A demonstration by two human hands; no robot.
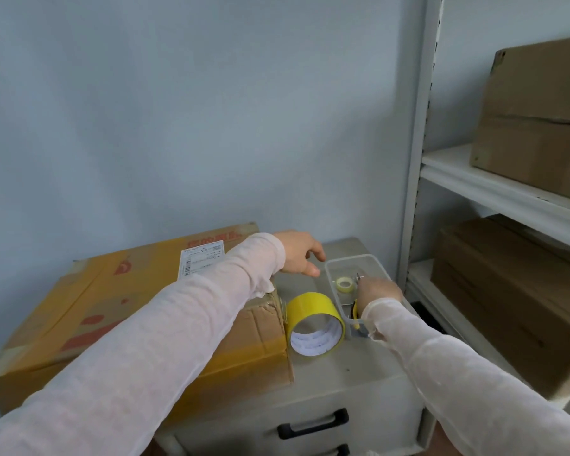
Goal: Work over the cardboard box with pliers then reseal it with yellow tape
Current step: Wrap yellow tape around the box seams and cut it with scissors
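Right hand [379, 287] covers the pliers [355, 310] in the tray [349, 258], grip hidden; left hand [298, 255] hovers at ten o'clock, fingers loose, empty. A snagged lift could drag the tray.

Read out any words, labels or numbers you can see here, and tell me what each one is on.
No text here is legible.
Red print along the far edge of the box: blurred, unreadable.
White label on the box top: a barcode and small text, too small to read.
Inside of the tape roll: faint print, too blurred to read.
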